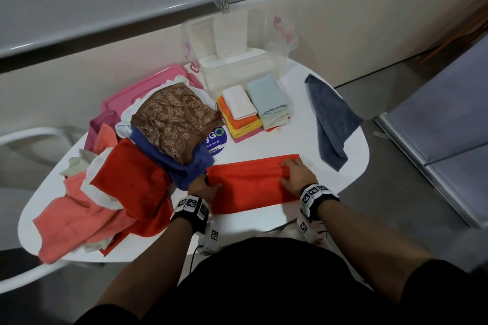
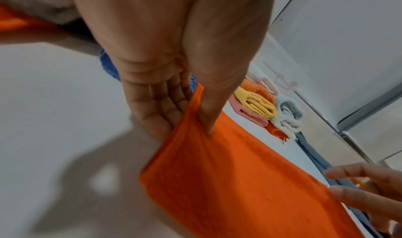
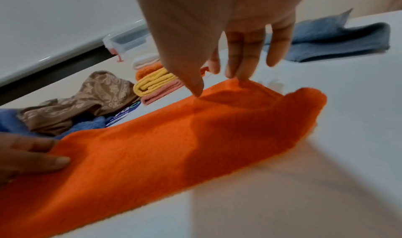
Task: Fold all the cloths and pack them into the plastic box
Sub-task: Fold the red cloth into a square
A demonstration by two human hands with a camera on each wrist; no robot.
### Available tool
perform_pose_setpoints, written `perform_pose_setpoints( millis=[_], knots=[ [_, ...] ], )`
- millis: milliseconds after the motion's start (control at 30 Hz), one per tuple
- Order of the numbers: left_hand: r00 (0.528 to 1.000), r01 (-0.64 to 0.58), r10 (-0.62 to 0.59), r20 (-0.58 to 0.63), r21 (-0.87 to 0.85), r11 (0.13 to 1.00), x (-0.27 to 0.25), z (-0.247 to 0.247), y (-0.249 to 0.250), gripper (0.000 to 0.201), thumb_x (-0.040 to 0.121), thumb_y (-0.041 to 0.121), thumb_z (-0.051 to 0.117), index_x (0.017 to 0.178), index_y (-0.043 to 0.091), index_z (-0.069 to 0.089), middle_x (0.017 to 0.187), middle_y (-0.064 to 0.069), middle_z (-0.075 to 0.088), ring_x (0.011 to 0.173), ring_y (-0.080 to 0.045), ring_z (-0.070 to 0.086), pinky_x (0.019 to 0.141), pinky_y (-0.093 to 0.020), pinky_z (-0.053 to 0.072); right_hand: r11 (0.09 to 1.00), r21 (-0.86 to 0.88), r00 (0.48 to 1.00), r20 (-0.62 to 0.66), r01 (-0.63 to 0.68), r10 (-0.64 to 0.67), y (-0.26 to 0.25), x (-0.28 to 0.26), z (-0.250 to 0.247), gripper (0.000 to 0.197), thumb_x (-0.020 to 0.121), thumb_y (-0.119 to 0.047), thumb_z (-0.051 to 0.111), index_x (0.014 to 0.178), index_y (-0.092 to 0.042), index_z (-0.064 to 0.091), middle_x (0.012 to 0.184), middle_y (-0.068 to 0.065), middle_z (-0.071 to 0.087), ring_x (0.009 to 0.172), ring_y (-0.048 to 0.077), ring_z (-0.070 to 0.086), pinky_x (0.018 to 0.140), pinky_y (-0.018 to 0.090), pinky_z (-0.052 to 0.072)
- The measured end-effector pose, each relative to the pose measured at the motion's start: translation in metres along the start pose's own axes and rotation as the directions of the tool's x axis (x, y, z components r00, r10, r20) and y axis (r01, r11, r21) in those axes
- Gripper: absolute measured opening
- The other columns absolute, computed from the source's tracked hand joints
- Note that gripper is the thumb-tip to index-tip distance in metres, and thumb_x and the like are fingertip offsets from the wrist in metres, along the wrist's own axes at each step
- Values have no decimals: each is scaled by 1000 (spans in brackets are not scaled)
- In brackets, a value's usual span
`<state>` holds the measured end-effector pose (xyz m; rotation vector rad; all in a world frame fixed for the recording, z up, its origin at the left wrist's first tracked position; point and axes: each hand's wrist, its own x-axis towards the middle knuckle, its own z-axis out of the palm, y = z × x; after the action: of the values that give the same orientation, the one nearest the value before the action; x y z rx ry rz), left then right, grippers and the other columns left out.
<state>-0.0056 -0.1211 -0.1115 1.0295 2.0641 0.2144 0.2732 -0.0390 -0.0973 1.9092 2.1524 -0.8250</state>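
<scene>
An orange cloth (image 1: 250, 185) (image 2: 239, 181) (image 3: 174, 147) lies folded into a long strip near the front of the white table (image 1: 303, 145). My left hand (image 1: 211, 185) (image 2: 185, 126) pinches its left end, thumb on top and fingers underneath. My right hand (image 1: 286, 171) (image 3: 217, 85) rests on the right end with straight, spread fingers touching the far edge, where the cloth humps up slightly. The clear plastic box (image 1: 237, 66) stands at the table's back. In front of it sit two stacks of folded cloths (image 1: 243, 116) (image 1: 272, 103).
A heap of unfolded cloths fills the left side: brown paisley (image 1: 174, 119), blue (image 1: 169, 158), red (image 1: 132, 182), salmon (image 1: 71, 219). A pink lid (image 1: 148, 84) lies behind it. A grey-blue cloth (image 1: 332, 119) lies spread at the right. A white chair (image 1: 26, 137) is at the left and a grey bench (image 1: 449, 126) at the right.
</scene>
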Motion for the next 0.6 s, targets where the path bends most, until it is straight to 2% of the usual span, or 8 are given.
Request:
perform_pose_setpoints(
  millis=[33, 100, 200, 267, 333, 400, 500, 600],
  knots=[
    [1000, -1, 1, -4, 13, 1000, -1, 5, -2, 51, 90, 32, 67, 127, 1, 52, 129, -20, 58, 121, -36, 53, 97, -37, 39, 1000, 4, 996, 88, -4, 3, 1, -1, 1, 58, 85, -34, 69, 136, -28, 42, 140, 9, 39, 120, 34, 52, 99, 45, 47],
    [1000, -20, 20, -20, -18, 1000, -5, 11, -3, 53, 93, 30, 62, 133, -1, 46, 133, -23, 54, 123, -38, 51, 99, -40, 39, 999, -39, 993, 111, 35, -31, 2, -1, 0, 68, 83, -29, 69, 143, -33, 35, 145, 9, 34, 123, 34, 49, 102, 45, 46],
    [997, -54, 48, -59, -100, 994, -12, 15, -2, 56, 92, 33, 51, 133, -3, 42, 130, -25, 54, 119, -40, 52, 97, -42, 40, 940, -153, 953, 52, 304, -300, -14, -2, 1, 81, 78, -17, 66, 149, -35, 31, 142, 9, 37, 125, 32, 44, 105, 40, 40],
    [993, -67, 53, -103, -145, 987, -17, 15, -4, 62, 80, 36, 41, 128, -4, 43, 123, -26, 57, 113, -40, 55, 91, -41, 40, 854, -295, 903, 163, 429, -397, -27, -8, 7, 84, 80, -23, 64, 153, -34, 24, 148, 11, 30, 135, 33, 33, 110, 45, 31],
    [991, -47, 26, -129, -162, 986, -20, 16, -6, 50, 85, 31, 42, 122, -3, 45, 116, -27, 59, 107, -41, 57, 85, -40, 41, 796, -420, 899, 255, 436, -357, -30, -13, 15, 82, 87, -37, 59, 156, -29, 14, 158, 14, 15, 143, 36, 19, 114, 52, 23],
    [986, -25, -4, -166, -171, 985, -21, 16, -7, 29, 96, 18, 46, 117, -2, 44, 110, -28, 60, 101, -44, 59, 79, -42, 41, 783, -468, 910, 271, 409, -314, -27, -15, 20, 86, 90, -48, 53, 157, -25, 3, 163, 15, -1, 148, 38, 7, 117, 57, 16],
    [978, -1, -35, -205, -172, 985, -24, 17, -5, 23, 99, 15, 45, 116, 0, 44, 105, -28, 62, 95, -44, 60, 72, -39, 39, 781, -491, 915, 314, 385, -254, -14, -16, 18, 85, 95, -35, 46, 156, -21, -11, 161, 14, -20, 149, 38, -13, 120, 57, 4],
    [970, 6, -51, -237, -186, 983, -26, 18, 0, 24, 99, 17, 47, 116, 0, 45, 105, -28, 62, 95, -45, 60, 70, -37, 37, 812, -494, 942, 275, 309, -191, 4, -13, 10, 75, 98, -24, 32, 155, -15, -16, 161, 15, -23, 148, 38, -15, 121, 54, 2]
  ],
)
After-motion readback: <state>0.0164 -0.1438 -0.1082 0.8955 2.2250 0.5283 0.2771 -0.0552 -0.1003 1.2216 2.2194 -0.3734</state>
